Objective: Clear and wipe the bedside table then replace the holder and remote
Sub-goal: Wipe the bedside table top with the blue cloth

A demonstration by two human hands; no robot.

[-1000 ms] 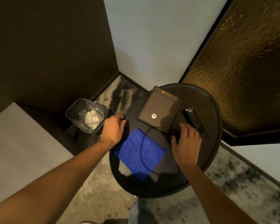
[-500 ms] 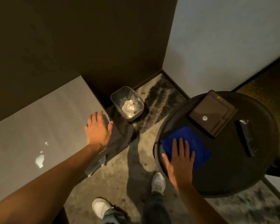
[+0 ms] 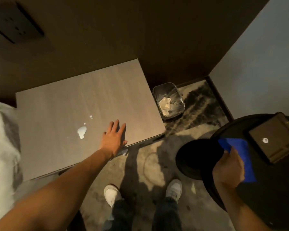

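The grey-brown bedside table [image 3: 70,105] fills the left middle, with a white spill [image 3: 81,130] on its top. My left hand [image 3: 113,139] rests flat and open on the table's front edge, just right of the spill. At the right my right hand [image 3: 228,169] is shut on a blue cloth [image 3: 240,149] at the edge of a round black table [image 3: 264,189]. The dark square holder [image 3: 272,140] lies on that round table beside the cloth. The remote is out of view.
A clear plastic bin [image 3: 168,101] with crumpled tissue stands on the floor between the two tables. My white shoes [image 3: 112,194] stand on the mottled carpet. White bedding [image 3: 2,147] lies at the left edge. Dark wall panels rise behind.
The view has swung left. My left hand moved from the round table onto the bedside table. My right hand went from lying flat on the blue cloth to gripping it.
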